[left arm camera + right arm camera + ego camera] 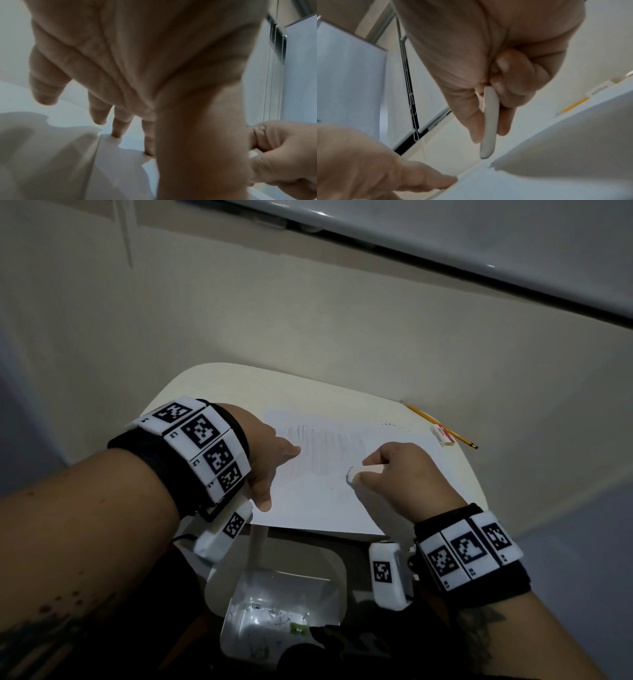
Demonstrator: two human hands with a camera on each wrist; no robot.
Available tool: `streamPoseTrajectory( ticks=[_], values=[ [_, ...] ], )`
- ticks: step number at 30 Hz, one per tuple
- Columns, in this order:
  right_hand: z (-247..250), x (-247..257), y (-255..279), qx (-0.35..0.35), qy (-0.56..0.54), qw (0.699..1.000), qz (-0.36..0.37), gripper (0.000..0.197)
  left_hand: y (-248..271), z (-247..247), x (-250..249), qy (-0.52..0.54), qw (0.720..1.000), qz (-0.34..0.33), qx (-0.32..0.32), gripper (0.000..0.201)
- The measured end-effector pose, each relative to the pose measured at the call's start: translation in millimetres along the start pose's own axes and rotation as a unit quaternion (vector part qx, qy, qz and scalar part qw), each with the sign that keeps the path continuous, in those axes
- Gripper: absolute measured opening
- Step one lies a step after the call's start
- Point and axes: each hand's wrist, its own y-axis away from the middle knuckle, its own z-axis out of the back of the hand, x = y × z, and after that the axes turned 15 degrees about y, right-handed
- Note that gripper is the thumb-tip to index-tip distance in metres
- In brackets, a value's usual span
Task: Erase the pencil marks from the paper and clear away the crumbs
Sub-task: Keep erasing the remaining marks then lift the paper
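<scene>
Currently mid-erase: right hand (400,470) pinches eraser (363,471) on paper (308,505), at the grey pencil marks (325,450). Left hand (274,460), fingers spread, pins the sheet to worktop (191,385). Next: more strokes across the shading, then sweep crumbs (388,422).

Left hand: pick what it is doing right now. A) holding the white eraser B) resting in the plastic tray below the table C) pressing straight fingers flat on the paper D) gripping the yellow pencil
C: the left hand lies with fingers spread and straight on the paper, holding the sheet down, while the right hand grips the white eraser.
</scene>
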Motion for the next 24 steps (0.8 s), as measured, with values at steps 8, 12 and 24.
streamPoseTrajectory(
  ticks=[8, 12, 24],
  values=[
    [-14, 26, 19, 0.068, -0.008, 0.994, 0.089, 0.022, -4, -7, -12, 0.031, 0.997, -0.04, -0.052, 0.098],
    [-4, 0, 6, 0.002, 0.043, 0.999, -0.005, 0.019, -5, -9, -14, 0.031, 0.997, -0.04, -0.056, 0.096],
    [2, -4, 6, -0.011, 0.057, 0.998, -0.023, 0.019, -9, -5, -20, -0.02, 0.998, -0.056, -0.038, 0.087]
  ],
)
